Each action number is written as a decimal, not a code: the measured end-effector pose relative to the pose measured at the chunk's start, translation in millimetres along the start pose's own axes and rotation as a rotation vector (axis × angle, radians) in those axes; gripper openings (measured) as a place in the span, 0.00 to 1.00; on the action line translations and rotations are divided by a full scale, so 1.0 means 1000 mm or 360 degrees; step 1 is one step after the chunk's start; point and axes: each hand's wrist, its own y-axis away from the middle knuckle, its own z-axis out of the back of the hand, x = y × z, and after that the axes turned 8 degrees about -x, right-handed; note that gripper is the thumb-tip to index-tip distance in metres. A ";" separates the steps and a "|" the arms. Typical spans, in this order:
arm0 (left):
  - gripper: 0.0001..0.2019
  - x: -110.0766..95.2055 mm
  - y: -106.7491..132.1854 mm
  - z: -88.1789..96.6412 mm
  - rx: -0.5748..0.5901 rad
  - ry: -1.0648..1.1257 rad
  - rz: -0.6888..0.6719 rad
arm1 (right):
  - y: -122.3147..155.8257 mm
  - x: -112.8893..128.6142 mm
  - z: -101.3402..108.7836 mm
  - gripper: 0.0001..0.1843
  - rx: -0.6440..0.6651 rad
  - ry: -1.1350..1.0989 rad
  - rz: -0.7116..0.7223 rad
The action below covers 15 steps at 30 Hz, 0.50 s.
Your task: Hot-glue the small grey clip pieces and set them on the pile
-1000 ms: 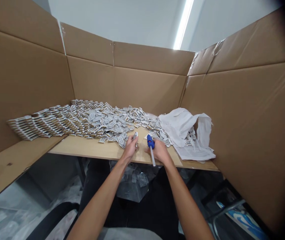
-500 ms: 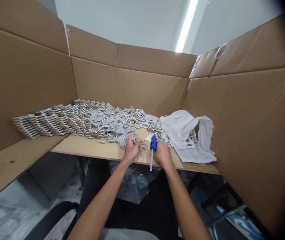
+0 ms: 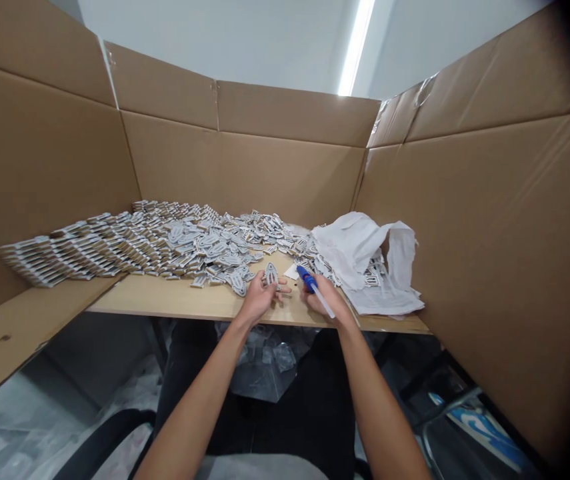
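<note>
My left hand (image 3: 259,297) grips a small grey slotted oval piece (image 3: 271,274) between thumb and fingers, upright above the front of the table. In my right hand (image 3: 322,298) is a blue glue gun (image 3: 307,278), its whitish glue stick (image 3: 325,301) poking out of the back toward me. The gun's nozzle end faces away and is hard to make out; it is apart from the grey piece. Just behind my hands lies a loose heap of similar grey pieces (image 3: 209,243). A white scrap (image 3: 292,271) lies near the gun.
Neat stacked rows of pieces (image 3: 65,255) fill the table's left side. A crumpled white bag (image 3: 349,243) with more pieces stands at the right. Tall cardboard walls (image 3: 285,167) enclose the back and sides. The wooden table edge (image 3: 165,303) runs in front of me.
The glue gun has tilted, so its glue stick now points down to the right and its front toward the left hand. The grey piece is held more upright. The view has shifted slightly.
</note>
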 end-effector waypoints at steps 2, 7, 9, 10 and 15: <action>0.18 -0.002 0.000 0.000 0.0039 0.0000 0.0040 | -0.002 -0.001 0.003 0.04 -0.0049 -0.0179 0.0050; 0.19 -0.007 0.003 -0.001 0.0157 0.0091 0.0157 | -0.007 0.002 0.003 0.10 -0.0270 -0.0551 0.0032; 0.19 -0.006 0.003 -0.002 0.0163 0.0128 0.0188 | -0.007 0.007 0.001 0.13 -0.0323 -0.0654 0.0025; 0.18 -0.005 0.002 -0.002 0.0155 0.0137 0.0196 | -0.006 0.010 0.001 0.13 -0.0347 -0.0685 0.0032; 0.16 -0.001 -0.002 0.000 0.0066 0.0034 0.0044 | -0.002 0.028 -0.002 0.13 -0.0320 -0.0884 0.0125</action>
